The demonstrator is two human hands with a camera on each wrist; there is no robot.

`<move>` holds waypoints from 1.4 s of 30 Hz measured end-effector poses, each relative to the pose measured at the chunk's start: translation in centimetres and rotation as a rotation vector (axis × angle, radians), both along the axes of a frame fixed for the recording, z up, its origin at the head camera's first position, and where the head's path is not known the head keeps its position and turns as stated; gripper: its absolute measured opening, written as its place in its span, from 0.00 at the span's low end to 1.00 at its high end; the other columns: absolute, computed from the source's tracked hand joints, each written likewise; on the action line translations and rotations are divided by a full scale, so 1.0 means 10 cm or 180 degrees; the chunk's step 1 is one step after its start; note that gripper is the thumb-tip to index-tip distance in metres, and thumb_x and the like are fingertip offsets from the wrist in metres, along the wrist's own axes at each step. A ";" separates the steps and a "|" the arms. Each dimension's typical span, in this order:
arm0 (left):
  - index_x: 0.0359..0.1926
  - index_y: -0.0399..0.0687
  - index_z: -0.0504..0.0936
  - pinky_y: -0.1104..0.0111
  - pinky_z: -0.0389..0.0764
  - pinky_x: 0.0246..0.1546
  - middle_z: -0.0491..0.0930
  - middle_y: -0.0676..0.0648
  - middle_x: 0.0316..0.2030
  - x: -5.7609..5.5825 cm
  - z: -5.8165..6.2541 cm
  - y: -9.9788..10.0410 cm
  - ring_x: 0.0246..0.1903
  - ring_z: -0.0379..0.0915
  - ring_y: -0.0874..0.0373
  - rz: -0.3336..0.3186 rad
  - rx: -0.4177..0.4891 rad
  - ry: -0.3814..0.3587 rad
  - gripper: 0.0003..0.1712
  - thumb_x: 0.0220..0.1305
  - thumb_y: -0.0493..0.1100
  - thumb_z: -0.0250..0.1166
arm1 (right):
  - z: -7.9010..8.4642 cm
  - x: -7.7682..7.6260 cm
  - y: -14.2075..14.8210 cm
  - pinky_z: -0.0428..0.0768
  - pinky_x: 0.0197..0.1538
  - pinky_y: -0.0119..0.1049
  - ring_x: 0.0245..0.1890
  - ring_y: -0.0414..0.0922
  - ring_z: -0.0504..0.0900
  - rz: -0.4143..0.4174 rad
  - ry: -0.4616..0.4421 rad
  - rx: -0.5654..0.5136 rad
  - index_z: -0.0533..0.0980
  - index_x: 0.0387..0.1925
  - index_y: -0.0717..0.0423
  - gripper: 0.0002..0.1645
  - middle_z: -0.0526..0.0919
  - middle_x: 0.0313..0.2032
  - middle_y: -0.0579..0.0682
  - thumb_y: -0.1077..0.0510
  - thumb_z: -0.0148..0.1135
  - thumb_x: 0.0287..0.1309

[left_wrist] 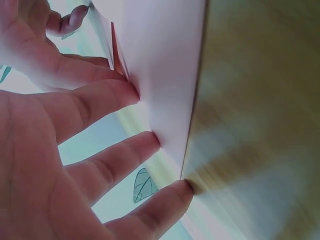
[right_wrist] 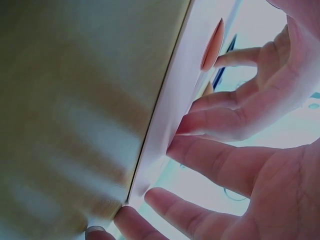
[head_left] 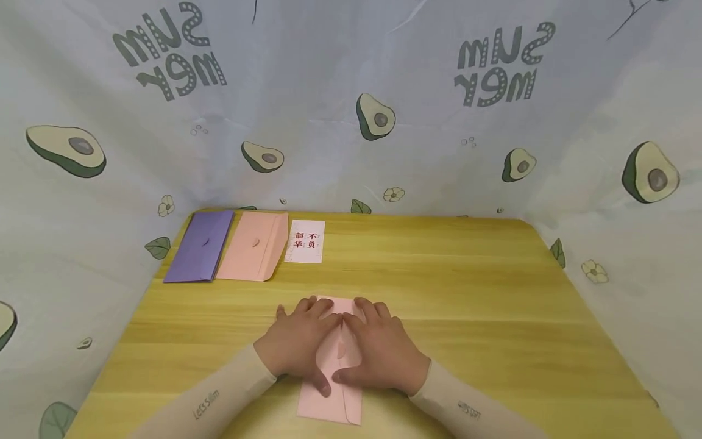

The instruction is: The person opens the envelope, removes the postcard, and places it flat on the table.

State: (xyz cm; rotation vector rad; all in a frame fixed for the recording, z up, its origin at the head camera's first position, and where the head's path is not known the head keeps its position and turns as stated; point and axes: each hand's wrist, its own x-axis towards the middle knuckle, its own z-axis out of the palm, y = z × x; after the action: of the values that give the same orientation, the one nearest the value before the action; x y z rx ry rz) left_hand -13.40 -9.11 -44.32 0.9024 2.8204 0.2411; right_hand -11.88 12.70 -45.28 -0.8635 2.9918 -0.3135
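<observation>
A pink envelope [head_left: 323, 407] lies lengthwise on the table in front of me, its small flap slot partly showing between my hands. My left hand [head_left: 303, 341] rests on its left side, fingertips on the upper part and thumb lower down. On the right side lies my right hand [head_left: 386, 352], its index fingertip meeting the left one near the envelope's middle. In the left wrist view, spread left fingers touch the envelope [left_wrist: 167, 65] and one tip reaches the table at its edge. The right wrist view shows the right fingertips on the paper [right_wrist: 167, 100] likewise.
At the table's back left lie purple envelopes [head_left: 198, 247], a pink envelope [head_left: 247, 250] with its flap spread out, and a white card [head_left: 304, 250] with red characters. A curtain [head_left: 329, 73] printed with avocados surrounds the wooden table [head_left: 466, 274] at the back and sides.
</observation>
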 end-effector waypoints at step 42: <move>0.72 0.60 0.73 0.19 0.66 0.49 0.65 0.46 0.75 -0.06 -0.01 -0.02 0.74 0.59 0.36 0.0046 0.0005 -0.0038 0.75 0.17 0.81 0.83 | -0.02 -0.02 -0.02 0.79 0.51 0.60 0.67 0.61 0.68 -0.0057 -0.0075 -0.0081 0.75 0.71 0.50 0.61 0.66 0.74 0.58 0.20 0.74 0.41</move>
State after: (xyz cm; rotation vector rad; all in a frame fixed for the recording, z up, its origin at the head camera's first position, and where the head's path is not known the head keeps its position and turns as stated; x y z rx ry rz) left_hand -13.97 -9.32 -44.41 0.8781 2.8172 0.2499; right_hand -12.08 12.50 -45.49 -0.8295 2.9817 -0.3603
